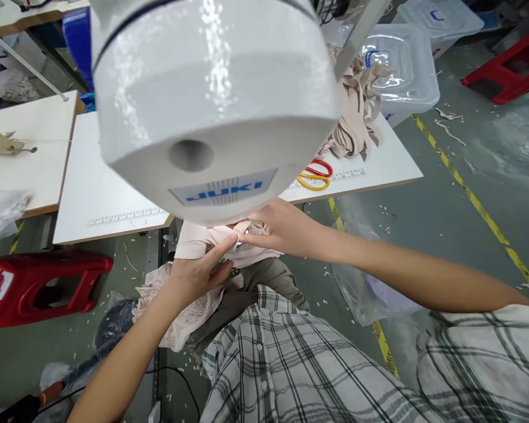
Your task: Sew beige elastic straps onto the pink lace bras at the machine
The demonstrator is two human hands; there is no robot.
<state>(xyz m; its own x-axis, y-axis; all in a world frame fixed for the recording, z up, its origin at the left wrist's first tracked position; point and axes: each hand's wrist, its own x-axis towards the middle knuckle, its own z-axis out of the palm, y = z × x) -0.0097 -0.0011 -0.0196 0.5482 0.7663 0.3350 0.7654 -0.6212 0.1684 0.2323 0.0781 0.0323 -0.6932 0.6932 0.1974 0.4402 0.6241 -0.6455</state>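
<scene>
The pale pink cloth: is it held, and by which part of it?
The right grip appears to hold the pale pink cloth by its upper part, near the lace. The left grip touches it there; whether it also pinches is unclear.

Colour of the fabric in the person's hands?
Pale pink fabric; best seen in the head view.

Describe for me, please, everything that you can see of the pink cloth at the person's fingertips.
The cloth is pale pink and looks soft and thin, plain and smooth on the left, with patterned lace on the right. It lies bunched and creased above the lap, just below the machine, which may hide part of it. The left hand touches it with the index fingertip; the right hand has fingers and thumb on it, covering some lace.
</scene>
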